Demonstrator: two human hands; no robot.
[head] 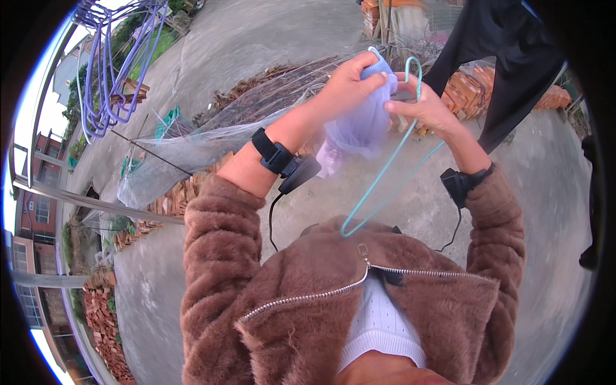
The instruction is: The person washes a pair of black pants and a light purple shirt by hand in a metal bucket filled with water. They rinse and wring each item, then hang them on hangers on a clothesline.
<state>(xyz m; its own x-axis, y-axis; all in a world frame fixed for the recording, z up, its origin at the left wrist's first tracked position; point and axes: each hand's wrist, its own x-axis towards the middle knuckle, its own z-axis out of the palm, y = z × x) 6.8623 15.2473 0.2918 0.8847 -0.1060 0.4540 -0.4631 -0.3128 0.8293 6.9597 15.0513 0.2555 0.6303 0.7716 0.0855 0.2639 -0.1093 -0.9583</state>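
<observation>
My left hand [347,83] grips a small lilac garment [358,122] by its blue-violet ribbed band. Sheer, tulle-like fabric hangs below the band, and a paler pink-lilac part dangles at its lower left. My right hand [428,106] holds a turquoise clothes hanger [378,185] near its neck, with the hook pointing up. The fingertips of that hand reach the garment's right edge; whether they pinch it cannot be told. The hanger's lower bend hangs down before the chest of my brown fleecy jacket.
Purple hangers [108,82] hang in a bunch at upper left by a metal rail [103,199]. Black trousers [510,57] hang at upper right. Beyond lie stacked bricks [469,94], translucent netting [163,154] and concrete ground [298,202]. Cables run from both wrist devices.
</observation>
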